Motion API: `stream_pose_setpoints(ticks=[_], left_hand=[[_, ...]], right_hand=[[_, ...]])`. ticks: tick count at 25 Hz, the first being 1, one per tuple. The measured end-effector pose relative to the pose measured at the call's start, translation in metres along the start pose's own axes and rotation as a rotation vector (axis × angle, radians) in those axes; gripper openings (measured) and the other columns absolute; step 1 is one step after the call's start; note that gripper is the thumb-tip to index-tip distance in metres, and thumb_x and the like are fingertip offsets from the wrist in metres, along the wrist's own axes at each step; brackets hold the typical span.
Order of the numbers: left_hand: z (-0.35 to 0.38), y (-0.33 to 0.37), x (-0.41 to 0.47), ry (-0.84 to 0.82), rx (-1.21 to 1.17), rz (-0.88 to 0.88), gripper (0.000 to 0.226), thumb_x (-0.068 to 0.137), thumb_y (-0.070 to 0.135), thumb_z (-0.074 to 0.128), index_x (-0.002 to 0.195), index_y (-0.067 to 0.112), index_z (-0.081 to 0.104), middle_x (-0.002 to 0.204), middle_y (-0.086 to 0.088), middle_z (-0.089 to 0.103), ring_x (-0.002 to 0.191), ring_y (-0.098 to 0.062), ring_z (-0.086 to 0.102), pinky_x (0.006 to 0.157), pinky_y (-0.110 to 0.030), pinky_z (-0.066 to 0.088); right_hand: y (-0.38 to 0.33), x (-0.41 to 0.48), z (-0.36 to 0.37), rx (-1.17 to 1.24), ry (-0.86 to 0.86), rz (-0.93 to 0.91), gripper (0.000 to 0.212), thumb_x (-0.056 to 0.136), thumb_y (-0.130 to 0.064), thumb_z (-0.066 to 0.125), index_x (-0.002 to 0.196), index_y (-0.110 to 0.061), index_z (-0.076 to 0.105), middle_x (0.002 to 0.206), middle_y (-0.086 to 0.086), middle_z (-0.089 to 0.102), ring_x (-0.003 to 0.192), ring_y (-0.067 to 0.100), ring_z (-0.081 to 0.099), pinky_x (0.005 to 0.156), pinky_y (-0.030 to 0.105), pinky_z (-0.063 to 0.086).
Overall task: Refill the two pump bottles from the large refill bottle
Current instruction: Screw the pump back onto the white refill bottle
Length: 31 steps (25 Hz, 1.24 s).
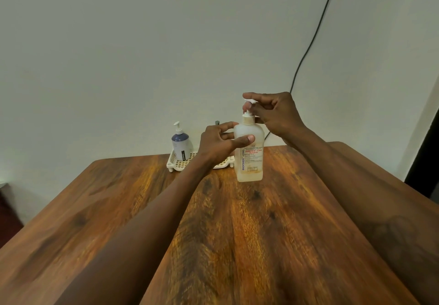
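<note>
A translucent handrub pump bottle (249, 162) with a red and blue label stands upright on the wooden table (213, 221), just in front of the tray. My left hand (218, 142) grips its shoulder, thumb across the front. My right hand (273, 112) pinches the white pump head (250, 101) at the top. A second, smaller pump bottle (181, 144), white with a dark blue upper part, stands in the left end of a cream slotted tray (172, 163). My left hand hides the middle of the tray. No large refill bottle is in view.
The table stands against a pale wall. A dark cable (308, 50) runs down the wall behind the right hand. A small dark object (217, 122) peeks above my left hand's fingers. The table's right edge borders a dark doorway (425, 157).
</note>
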<state>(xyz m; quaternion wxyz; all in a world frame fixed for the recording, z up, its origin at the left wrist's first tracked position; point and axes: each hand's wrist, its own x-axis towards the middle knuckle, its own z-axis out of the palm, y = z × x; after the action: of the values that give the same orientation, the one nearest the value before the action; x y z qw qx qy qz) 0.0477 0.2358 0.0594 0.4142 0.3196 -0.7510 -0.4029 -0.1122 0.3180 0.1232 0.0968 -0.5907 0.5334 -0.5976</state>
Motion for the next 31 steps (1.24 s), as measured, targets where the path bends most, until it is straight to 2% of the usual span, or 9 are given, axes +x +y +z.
stream_pose_setpoints(ticks=[3, 5, 9, 11, 13, 18, 22, 26, 31], left_hand=[[0.014, 0.000, 0.007, 0.049, 0.048, 0.029, 0.079, 0.066, 0.060, 0.088, 0.131, 0.020, 0.069, 0.127, 0.002, 0.072, 0.111, -0.016, 0.072, 0.087, -0.040, 0.063], [0.022, -0.003, 0.013, 0.053, 0.038, 0.028, 0.077, 0.067, 0.056, 0.089, 0.132, 0.019, 0.068, 0.128, 0.001, 0.072, 0.112, -0.017, 0.071, 0.088, -0.040, 0.063], [0.040, -0.007, 0.036, 0.028, -0.024, -0.003, 0.081, 0.064, 0.056, 0.090, 0.133, 0.020, 0.067, 0.129, 0.000, 0.072, 0.111, -0.017, 0.072, 0.089, -0.044, 0.062], [0.052, -0.010, 0.053, 0.005, -0.023, -0.012, 0.081, 0.067, 0.052, 0.091, 0.136, 0.018, 0.065, 0.131, -0.001, 0.071, 0.114, -0.018, 0.070, 0.091, -0.041, 0.061], [0.068, -0.019, 0.077, -0.018, -0.023, -0.034, 0.078, 0.070, 0.049, 0.091, 0.137, 0.019, 0.063, 0.132, -0.002, 0.070, 0.116, -0.018, 0.069, 0.093, -0.039, 0.060], [0.114, -0.063, 0.150, -0.028, -0.014, -0.093, 0.080, 0.064, 0.055, 0.090, 0.133, 0.027, 0.061, 0.134, 0.000, 0.069, 0.118, -0.020, 0.068, 0.097, -0.047, 0.058], [0.146, -0.092, 0.204, -0.070, 0.033, -0.159, 0.081, 0.070, 0.048, 0.089, 0.140, 0.021, 0.059, 0.139, -0.004, 0.066, 0.122, -0.023, 0.065, 0.101, -0.047, 0.056], [0.170, -0.121, 0.245, -0.083, 0.033, -0.230, 0.079, 0.077, 0.043, 0.087, 0.145, 0.020, 0.056, 0.144, -0.005, 0.062, 0.127, -0.026, 0.063, 0.102, -0.048, 0.055], [0.182, -0.143, 0.266, -0.078, 0.026, -0.244, 0.078, 0.080, 0.042, 0.085, 0.147, 0.019, 0.053, 0.146, -0.006, 0.060, 0.128, -0.025, 0.062, 0.102, -0.048, 0.055]], right_hand=[[0.012, 0.003, -0.002, -0.093, 0.103, -0.043, 0.024, 0.092, -0.020, 0.074, 0.116, -0.019, 0.077, 0.115, -0.001, 0.076, 0.097, 0.005, 0.074, 0.089, 0.038, 0.062], [0.018, 0.006, -0.006, -0.114, 0.131, -0.046, 0.025, 0.092, -0.021, 0.073, 0.117, -0.019, 0.077, 0.114, -0.001, 0.077, 0.098, 0.005, 0.074, 0.089, 0.037, 0.062], [0.042, 0.015, -0.019, -0.159, 0.096, 0.026, 0.047, 0.088, -0.036, 0.078, 0.131, -0.023, 0.068, 0.114, -0.007, 0.074, 0.098, 0.002, 0.071, 0.087, 0.021, 0.057], [0.060, 0.026, -0.024, -0.225, 0.093, 0.065, 0.051, 0.083, -0.039, 0.082, 0.128, -0.018, 0.071, 0.115, -0.003, 0.075, 0.098, 0.006, 0.071, 0.087, 0.023, 0.058], [0.081, 0.045, -0.031, -0.263, 0.091, 0.099, 0.046, 0.081, -0.038, 0.084, 0.119, -0.014, 0.076, 0.112, 0.002, 0.077, 0.097, 0.010, 0.073, 0.089, 0.030, 0.060], [0.151, 0.099, -0.043, -0.323, 0.052, 0.111, 0.033, 0.080, -0.033, 0.085, 0.107, -0.013, 0.080, 0.106, 0.002, 0.079, 0.093, 0.012, 0.073, 0.086, 0.036, 0.062], [0.212, 0.133, -0.048, -0.333, 0.081, 0.169, 0.027, 0.082, -0.033, 0.084, 0.102, -0.015, 0.081, 0.099, 0.003, 0.079, 0.089, 0.015, 0.073, 0.085, 0.038, 0.061], [0.260, 0.159, -0.045, -0.331, 0.083, 0.206, 0.030, 0.085, -0.033, 0.082, 0.108, -0.014, 0.080, 0.108, 0.005, 0.078, 0.092, 0.016, 0.073, 0.082, 0.029, 0.059], [0.293, 0.176, -0.044, -0.323, 0.068, 0.215, 0.030, 0.086, -0.033, 0.081, 0.109, -0.015, 0.080, 0.108, 0.004, 0.078, 0.090, 0.014, 0.072, 0.081, 0.027, 0.058]])
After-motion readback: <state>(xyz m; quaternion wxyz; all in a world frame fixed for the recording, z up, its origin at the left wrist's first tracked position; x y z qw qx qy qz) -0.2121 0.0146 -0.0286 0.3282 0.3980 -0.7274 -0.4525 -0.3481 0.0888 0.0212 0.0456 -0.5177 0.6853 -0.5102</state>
